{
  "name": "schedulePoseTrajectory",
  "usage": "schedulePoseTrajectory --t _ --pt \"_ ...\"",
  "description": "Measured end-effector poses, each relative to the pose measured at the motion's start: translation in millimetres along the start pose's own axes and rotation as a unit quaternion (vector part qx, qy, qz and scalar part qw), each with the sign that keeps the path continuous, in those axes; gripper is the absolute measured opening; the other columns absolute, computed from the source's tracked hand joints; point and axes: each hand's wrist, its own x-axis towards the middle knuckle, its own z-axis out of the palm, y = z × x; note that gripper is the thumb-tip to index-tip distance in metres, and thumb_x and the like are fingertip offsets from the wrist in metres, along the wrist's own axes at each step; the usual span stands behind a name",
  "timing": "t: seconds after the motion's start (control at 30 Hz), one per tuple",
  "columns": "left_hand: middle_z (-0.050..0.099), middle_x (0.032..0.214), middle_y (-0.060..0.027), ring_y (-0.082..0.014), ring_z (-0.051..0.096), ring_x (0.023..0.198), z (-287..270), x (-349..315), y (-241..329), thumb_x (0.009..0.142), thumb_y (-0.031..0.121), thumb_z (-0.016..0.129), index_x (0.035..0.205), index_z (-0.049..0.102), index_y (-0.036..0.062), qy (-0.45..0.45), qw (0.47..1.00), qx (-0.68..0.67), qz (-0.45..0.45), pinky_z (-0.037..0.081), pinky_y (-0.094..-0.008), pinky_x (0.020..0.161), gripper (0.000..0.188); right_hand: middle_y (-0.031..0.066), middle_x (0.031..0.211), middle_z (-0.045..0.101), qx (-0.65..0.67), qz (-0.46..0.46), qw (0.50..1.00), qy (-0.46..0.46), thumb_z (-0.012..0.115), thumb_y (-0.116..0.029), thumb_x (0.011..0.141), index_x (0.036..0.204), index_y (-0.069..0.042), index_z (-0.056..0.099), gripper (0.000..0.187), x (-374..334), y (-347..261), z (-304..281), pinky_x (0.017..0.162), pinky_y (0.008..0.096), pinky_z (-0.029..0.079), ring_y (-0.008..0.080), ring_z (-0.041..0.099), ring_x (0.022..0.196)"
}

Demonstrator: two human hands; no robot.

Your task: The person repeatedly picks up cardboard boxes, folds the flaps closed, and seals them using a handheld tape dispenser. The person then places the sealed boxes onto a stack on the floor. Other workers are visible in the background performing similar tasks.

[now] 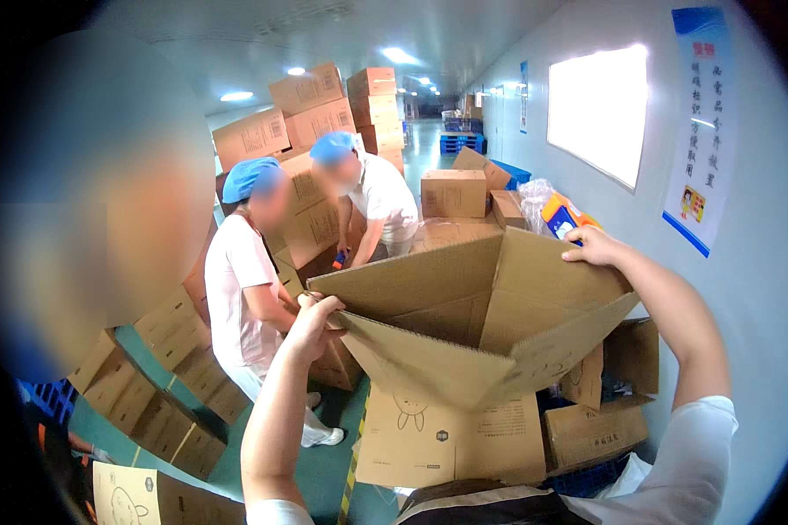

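Note:
An open cardboard box (429,350) is held up in front of me, its top flaps spread and its hollow inside showing. My left hand (318,322) is closed on the box's left corner, fingers over the edge. At the far right side my right hand (592,246) grips the edge of a flap. Beneath the raised box lies a printed cardboard carton (451,442) with a rabbit drawing. An orange and blue package (562,214) is just beyond my right hand.
Two people in blue caps, one nearer (245,289) and one farther (381,197), work at stacked cartons (311,118) ahead. Rows of cartons (149,385) stand on the left. Open boxes (595,437) sit at the lower right, beside a wall (762,350). Blue pallets (461,143) stand far back.

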Motion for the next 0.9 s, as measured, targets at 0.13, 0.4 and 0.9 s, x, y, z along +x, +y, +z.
schedulePoseTrajectory --t 0.13,0.4,0.9 --pt "0.04 0.099 -0.0087 -0.0237 0.047 0.086 39.7 -21.9 10.2 0.074 0.019 0.054 0.102 0.032 0.0089 -0.067 0.993 0.035 -0.089 0.042 -0.0512 0.077 0.037 0.0148 0.094 0.062 -0.024 0.02 1.0 -0.004 0.067 -0.025 0.075 0.102 -0.009 0.062 0.032 65.6 -9.3 22.9 0.079 0.036 0.044 0.0244 0.059 0.09" --pt "0.031 0.121 -0.0134 -0.0274 0.037 0.109 97.7 -43.7 -27.3 0.083 0.053 0.04 0.125 0.026 0.011 -0.136 0.983 0.105 -0.064 0.036 -0.0473 0.09 0.061 0.016 0.099 0.062 -0.027 0.064 0.997 -0.009 0.066 -0.03 0.076 0.107 -0.011 0.06 0.037 114.4 7.7 94.2 0.08 0.0376 0.044 0.026 0.059 0.093" --pt "0.005 0.138 -0.0333 -0.0516 0.011 0.125 107.0 44.0 -93.5 0.082 0.045 0.056 0.134 0.027 0.012 0.214 0.885 0.343 0.23 0.023 -0.0561 0.099 0.069 0.0128 0.112 0.058 0.108 0.194 0.956 -0.194 0.062 -0.024 0.078 0.123 -0.004 0.046 0.052 18.4 -34.8 73.5 0.08 0.0341 0.046 0.0218 0.057 0.097"
